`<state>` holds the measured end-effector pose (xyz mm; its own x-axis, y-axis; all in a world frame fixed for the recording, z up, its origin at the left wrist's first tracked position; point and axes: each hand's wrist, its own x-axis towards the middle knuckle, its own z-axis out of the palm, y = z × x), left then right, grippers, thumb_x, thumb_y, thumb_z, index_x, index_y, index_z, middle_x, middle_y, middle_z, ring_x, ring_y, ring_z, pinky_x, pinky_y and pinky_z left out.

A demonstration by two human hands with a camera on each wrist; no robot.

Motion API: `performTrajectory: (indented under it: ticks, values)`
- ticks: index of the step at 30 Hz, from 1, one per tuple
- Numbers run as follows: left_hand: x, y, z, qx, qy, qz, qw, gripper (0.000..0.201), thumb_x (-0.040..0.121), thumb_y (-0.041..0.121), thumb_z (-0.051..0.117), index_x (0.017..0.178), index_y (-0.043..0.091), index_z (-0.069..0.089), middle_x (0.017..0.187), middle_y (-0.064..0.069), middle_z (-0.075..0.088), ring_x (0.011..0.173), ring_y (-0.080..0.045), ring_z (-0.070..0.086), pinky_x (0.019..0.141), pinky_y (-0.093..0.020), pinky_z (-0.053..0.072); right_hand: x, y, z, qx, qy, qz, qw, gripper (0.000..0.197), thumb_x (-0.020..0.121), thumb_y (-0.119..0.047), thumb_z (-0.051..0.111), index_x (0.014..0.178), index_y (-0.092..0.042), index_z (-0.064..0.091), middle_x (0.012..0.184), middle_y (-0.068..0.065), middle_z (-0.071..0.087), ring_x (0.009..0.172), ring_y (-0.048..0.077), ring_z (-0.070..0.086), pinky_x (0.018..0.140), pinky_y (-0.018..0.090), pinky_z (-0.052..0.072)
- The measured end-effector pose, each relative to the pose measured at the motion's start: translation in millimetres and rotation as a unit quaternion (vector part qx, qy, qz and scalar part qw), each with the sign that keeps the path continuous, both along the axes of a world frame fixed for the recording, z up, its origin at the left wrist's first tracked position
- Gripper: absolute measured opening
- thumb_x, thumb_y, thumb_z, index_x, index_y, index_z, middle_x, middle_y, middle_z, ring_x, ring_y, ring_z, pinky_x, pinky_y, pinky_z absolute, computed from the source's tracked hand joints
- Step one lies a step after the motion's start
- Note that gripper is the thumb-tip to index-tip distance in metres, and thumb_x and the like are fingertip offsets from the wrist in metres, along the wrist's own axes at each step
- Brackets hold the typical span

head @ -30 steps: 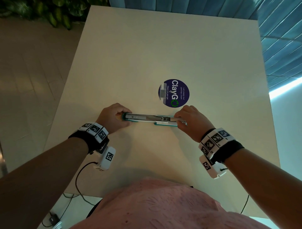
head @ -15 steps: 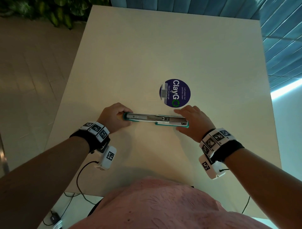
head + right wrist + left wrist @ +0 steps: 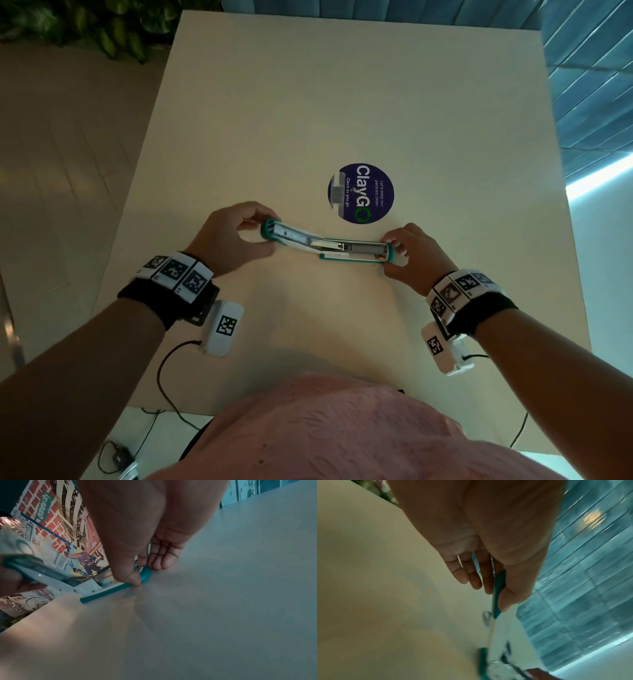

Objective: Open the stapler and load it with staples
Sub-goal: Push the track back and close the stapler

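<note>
teal plastic shows at both ends of the stapler (image 3: pixel 325 245), which lies opened out between the two hands, well apart from each other. the left hand (image 3: pixel 229 236) pinches the stapler's lid (image 3: pixel 291 236) at its far left tip, thumb on the near side and fingers curled over the far side; in the left wrist view only a thin teal edge (image 3: pixel 499 588) shows between thumb and fingers, and the rest blurs away. the right hand (image 3: pixel 416 255) clamps the stapler's base (image 3: pixel 356 251) at its right end, thumb near, fingers far, pressing it to the table (image 3: pixel 308 102); the fingertips hide that end (image 3: pixel 145 574). the lid tilts up off the table toward the left hand. metal glints in the open channel, but whether staples sit inside is too small to tell. just beyond the right hand a round dark sticker (image 3: pixel 361 193) lies on the table. nearer the person, a pink shirt (image 3: pixel 342 428) cuts off the table's edge.
</note>
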<state>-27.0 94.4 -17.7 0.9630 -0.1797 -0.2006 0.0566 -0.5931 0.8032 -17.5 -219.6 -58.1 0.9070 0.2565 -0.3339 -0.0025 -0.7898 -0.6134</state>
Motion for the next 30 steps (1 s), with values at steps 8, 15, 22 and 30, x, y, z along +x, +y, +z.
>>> performTrajectory:
  ticks: [8,15,22,30]
  values:
    - [20.4,-100.1,1.4,0.007,-0.098,-0.157,0.983,0.039,0.069,0.024,0.076,0.106,0.017,0.065,0.098,-0.001,0.067,0.088,-0.012,0.06,0.082,-0.024,0.049,0.1,-2.0,-1.5,0.005,-0.001,0.006,1.0,0.04,0.069,-0.011,0.072,0.106,-0.012,0.058,0.093,0.0,0.048,0.08,0.014,0.049,0.074,0.025,0.04]
    - [30.3,-130.6,-21.4,0.088,-0.091,-0.237,0.963,0.035,0.073,0.025,0.071,0.106,0.014,0.065,0.099,-0.007,0.064,0.095,-0.022,0.055,0.085,-0.04,0.047,1.1,-3.2,-2.3,0.002,0.001,0.004,1.0,0.04,0.072,-0.012,0.07,0.11,-0.011,0.056,0.097,0.001,0.048,0.081,0.012,0.049,0.075,0.024,0.039]
    - [37.4,-135.2,-24.3,0.123,-0.066,-0.259,0.956,0.038,0.074,0.027,0.072,0.107,0.01,0.064,0.097,-0.011,0.061,0.095,-0.025,0.053,0.078,-0.031,0.039,2.2,-2.9,-1.2,0.0,0.0,0.015,1.0,0.043,0.07,-0.011,0.07,0.11,-0.009,0.055,0.095,0.0,0.046,0.079,0.013,0.048,0.07,0.019,0.037]
    - [20.3,-105.1,-42.8,0.134,-0.093,-0.175,0.971,0.05,0.072,0.028,0.073,0.114,0.011,0.055,0.112,-0.01,0.057,0.102,-0.023,0.048,0.088,-0.03,0.038,-5.2,-6.0,-4.4,0.017,-0.025,0.006,1.0,0.042,0.074,-0.01,0.067,0.114,-0.011,0.056,0.101,0.009,0.053,0.081,0.013,0.049,0.074,0.023,0.041]
